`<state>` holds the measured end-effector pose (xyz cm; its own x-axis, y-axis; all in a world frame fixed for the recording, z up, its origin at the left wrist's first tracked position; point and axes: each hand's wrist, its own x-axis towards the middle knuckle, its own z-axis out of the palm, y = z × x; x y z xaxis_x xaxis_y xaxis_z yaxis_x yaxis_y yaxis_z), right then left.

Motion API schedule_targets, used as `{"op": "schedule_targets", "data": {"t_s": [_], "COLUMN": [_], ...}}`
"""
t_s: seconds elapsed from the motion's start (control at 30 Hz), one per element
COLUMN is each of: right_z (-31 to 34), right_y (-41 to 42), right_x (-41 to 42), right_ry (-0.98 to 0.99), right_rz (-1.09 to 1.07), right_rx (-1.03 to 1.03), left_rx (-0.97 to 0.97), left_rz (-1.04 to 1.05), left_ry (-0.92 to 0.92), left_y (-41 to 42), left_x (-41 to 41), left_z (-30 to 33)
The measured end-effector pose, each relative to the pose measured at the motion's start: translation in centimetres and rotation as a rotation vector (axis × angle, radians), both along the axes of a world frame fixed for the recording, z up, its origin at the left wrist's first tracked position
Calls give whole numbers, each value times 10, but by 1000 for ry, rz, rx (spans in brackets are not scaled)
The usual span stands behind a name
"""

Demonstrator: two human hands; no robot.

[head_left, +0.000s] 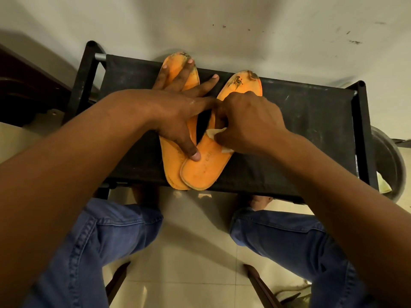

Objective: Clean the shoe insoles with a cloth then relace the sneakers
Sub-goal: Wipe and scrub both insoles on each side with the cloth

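So, mid-wipe here. Right hand (246,123) bunched around a small pale cloth (216,132), fingers curled over it, pressing it into the middle of the right insole (206,170). Only a couple of white corners of the cloth peeking out from under the knuckles. Left hand (175,107) spread flat and wide, fingers straight across the left insole (178,70), thumb pinning the heel end of the right one, so just holding both down, not gripping anything.

Both orange insoles lying side by side on a black fabric-topped rack serving as the worktop (300,121), heels overlapping at the near edge, toes pointing at the wall (200,23). Dark crusty grime (239,80) sitting on both toe ends, the left one's partly hidden by fingertips. Heel areas looking cleaner but a bit dingy.

Progress-wise: early, by the look of it. Toe dirt not touched yet on either insole, so plenty of wiping left. No sneakers or laces in view anywhere, so relacing not started as far as can be told. Blue-jeaned knees (111,236) below, tiled floor (195,252), a dark round bin (387,156) off to the right.
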<state>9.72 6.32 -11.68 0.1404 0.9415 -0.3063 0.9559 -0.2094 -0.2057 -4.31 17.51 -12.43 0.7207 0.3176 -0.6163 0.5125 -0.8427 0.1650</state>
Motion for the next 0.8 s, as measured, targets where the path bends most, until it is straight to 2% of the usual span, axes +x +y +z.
{"op": "schedule_targets", "data": {"t_s": [0.2,0.27,0.43,0.53,0.67,0.8], "right_z": [4,6,11,12,11,11], "right_y": [-5,-7,-6,-5,-8,-7], "right_x": [-16,-22,-10,-7,-22,-20], "right_ry": [94,65,-82,-34,75,8], "right_rz": [209,256,137,109,210,183], "right_rx": [8,13,62,55,20,33], "left_rx": [-27,-40,-10,-7,-44,-30], "left_rz": [20,28,5,-1,20,17], "left_ry": [-2,-11,24,28,-8,7], "left_y": [-1,-1,-1,-1,-1,-1], "left_x": [-1,-1,1,0,-1,0], "left_z": [2,2,1,1,1,1]}}
